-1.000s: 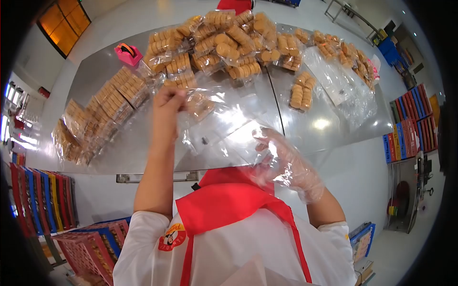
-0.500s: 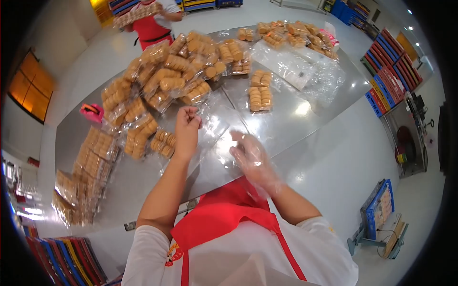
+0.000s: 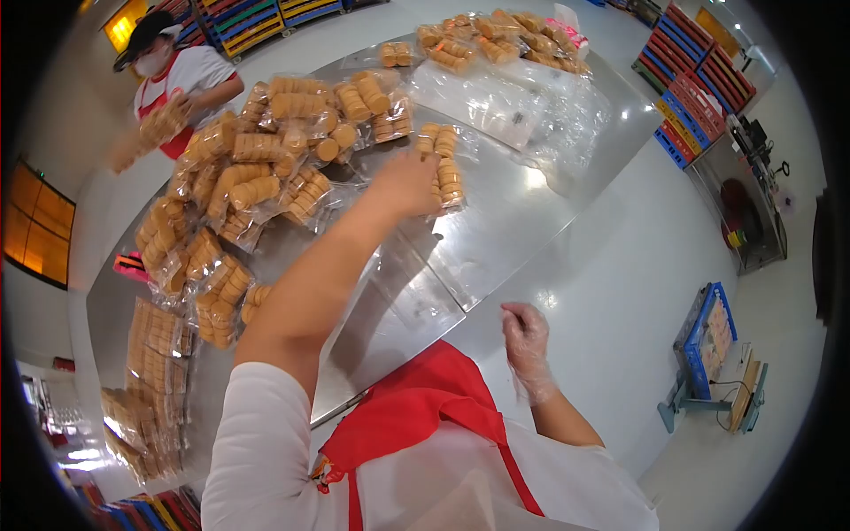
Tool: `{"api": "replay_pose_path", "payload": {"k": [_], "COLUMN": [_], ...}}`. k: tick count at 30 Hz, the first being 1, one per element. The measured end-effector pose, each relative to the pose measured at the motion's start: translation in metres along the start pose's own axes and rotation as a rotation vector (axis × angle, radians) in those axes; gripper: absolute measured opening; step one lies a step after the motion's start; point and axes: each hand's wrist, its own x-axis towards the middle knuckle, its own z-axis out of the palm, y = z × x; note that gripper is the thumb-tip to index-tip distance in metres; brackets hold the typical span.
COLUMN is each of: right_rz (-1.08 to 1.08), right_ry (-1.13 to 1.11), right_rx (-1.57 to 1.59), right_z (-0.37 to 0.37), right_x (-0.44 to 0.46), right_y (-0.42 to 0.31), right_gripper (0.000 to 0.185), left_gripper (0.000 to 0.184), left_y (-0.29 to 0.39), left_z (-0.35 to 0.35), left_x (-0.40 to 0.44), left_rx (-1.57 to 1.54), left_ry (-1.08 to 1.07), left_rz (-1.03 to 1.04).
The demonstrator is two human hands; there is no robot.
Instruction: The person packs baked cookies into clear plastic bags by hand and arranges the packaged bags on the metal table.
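My left hand [image 3: 409, 184] is bare and reaches across the metal table [image 3: 496, 234]. It overlaps the left side of a clear bag of round biscuits [image 3: 450, 181], its fingers curled and partly hidden. Whether they grip the bag I cannot tell. My right hand [image 3: 527, 341], in a thin clear plastic glove, hovers off the table's right edge. Its fingers are curled in and nothing shows in them. Left of my left hand lies a heap of bagged biscuits [image 3: 257, 168]. Flat clear plastic bags [image 3: 478, 102] lie beyond the biscuit bag.
More biscuit bags [image 3: 496, 40] are at the table's far end, and flat-laid packs [image 3: 159, 354] along its left side. A pink tape dispenser [image 3: 133, 265] sits by the heap. A co-worker [image 3: 181, 84] carries biscuit packs across the table. Stacked crates [image 3: 695, 62] stand right.
My left hand has moved forward and right onto the biscuit bag. My right hand has drawn back right, off the table, its fingers now curled. The co-worker shows more fully at the left.
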Motion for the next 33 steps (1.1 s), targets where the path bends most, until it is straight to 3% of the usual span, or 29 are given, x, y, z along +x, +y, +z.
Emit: {"api": "replay_pose_path", "payload": {"k": [3, 7, 10, 12, 14, 18, 20, 22, 23, 24, 25, 27, 29, 33], "right_rz": [-0.033, -0.012, -0.139, -0.532, -0.578, -0.902, -1.018, -0.791, -0.681, -0.311, -0.195, 0.042, 0.146, 0.282], "right_ry": [0.016, -0.080, -0.014, 0.189, 0.129, 0.132, 0.134, 0.033, -0.012, -0.138, -0.119, -0.080, -0.074, -0.040], "right_rx": [0.104, 0.169, -0.044, -0.391, -0.407, -0.468, -0.286, -0.195, -0.153, 0.227, 0.329, 0.530, 0.702, 0.769], "right_z": [0.021, 0.027, 0.024, 0.019, 0.010, 0.022, 0.044, 0.063, 0.073, 0.086, 0.095, 0.104, 0.095, 0.048], "right_x": [0.012, 0.019, 0.035, 0.056, 0.066, 0.089, 0.107, 0.114, 0.115, 0.117, 0.119, 0.124, 0.112, 0.079], "right_y": [-0.018, -0.027, -0.035, -0.053, -0.101, -0.157, -0.156, -0.156, -0.156, -0.154, -0.144, -0.118, -0.098, -0.071], "right_gripper": [0.011, 0.017, 0.037, 0.061, 0.073, 0.076, 0.076, 0.067, 0.063, 0.056, 0.055, 0.052, 0.056, 0.054], "left_gripper": [0.091, 0.084, 0.082, 0.083, 0.082, 0.081, 0.081, 0.080, 0.079, 0.079, 0.078, 0.073, 0.072, 0.064], "left_y": [0.002, -0.002, 0.005, 0.019, 0.047, 0.074, 0.064, 0.048, 0.039, 0.027, 0.015, -0.004, -0.017, -0.004], "left_z": [0.030, 0.034, 0.020, 0.000, -0.044, -0.119, -0.130, -0.139, -0.134, -0.125, -0.115, -0.089, -0.047, 0.027], "left_x": [0.018, 0.025, 0.019, 0.007, -0.018, -0.065, -0.075, -0.074, -0.075, -0.075, -0.076, -0.093, -0.120, -0.205], "left_rx": [0.150, 0.056, 0.134, 0.293, 0.149, -0.206, -0.251, -0.272, -0.332, -0.384, -0.433, -0.208, -0.061, -0.222], "left_ry": [-0.129, -0.054, 0.092, 0.268, 0.101, -0.128, -0.069, -0.006, 0.124, 0.261, 0.402, 0.555, 0.649, 0.666], "left_rz": [-0.075, -0.029, 0.143, 0.345, 0.302, 0.241, 0.239, 0.217, 0.196, 0.179, 0.165, 0.214, 0.243, 0.213]}}
